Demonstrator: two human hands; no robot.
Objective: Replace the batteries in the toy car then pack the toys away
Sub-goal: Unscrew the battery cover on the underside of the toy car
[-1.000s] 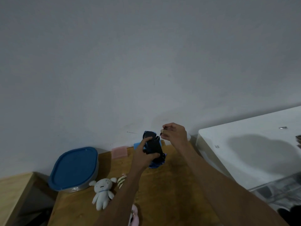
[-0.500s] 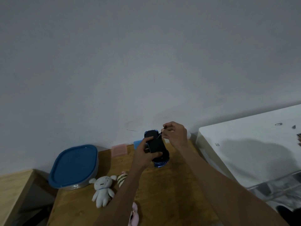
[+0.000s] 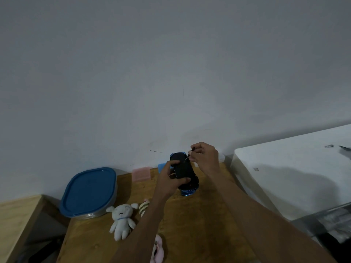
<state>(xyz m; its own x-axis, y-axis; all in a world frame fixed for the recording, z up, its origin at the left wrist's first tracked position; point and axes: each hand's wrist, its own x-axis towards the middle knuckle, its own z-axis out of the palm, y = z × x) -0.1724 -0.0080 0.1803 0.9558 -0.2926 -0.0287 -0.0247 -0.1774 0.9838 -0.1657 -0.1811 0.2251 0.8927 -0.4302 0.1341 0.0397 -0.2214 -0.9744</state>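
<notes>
A blue toy car (image 3: 183, 170) stands on end on the wooden table (image 3: 199, 224), its black underside facing me. My left hand (image 3: 171, 179) grips the car around its lower middle. My right hand (image 3: 205, 158) pinches a thin screwdriver (image 3: 189, 155) whose tip touches the upper part of the underside. A white plush toy (image 3: 122, 220) lies near the left of the table. Beside my left forearm sit a striped plush (image 3: 143, 206) and a pink plush (image 3: 158, 250).
A clear container with a blue lid (image 3: 88, 192) stands at the table's back left. A pink block (image 3: 141, 173) and a blue block (image 3: 162, 167) lean by the wall. A white cabinet top (image 3: 294, 168) lies right; a lower wooden surface (image 3: 17, 215) lies left.
The car has been lowered from the air and stood on end on the table. Both hands kept their hold, and the screwdriver tip stays on the underside.
</notes>
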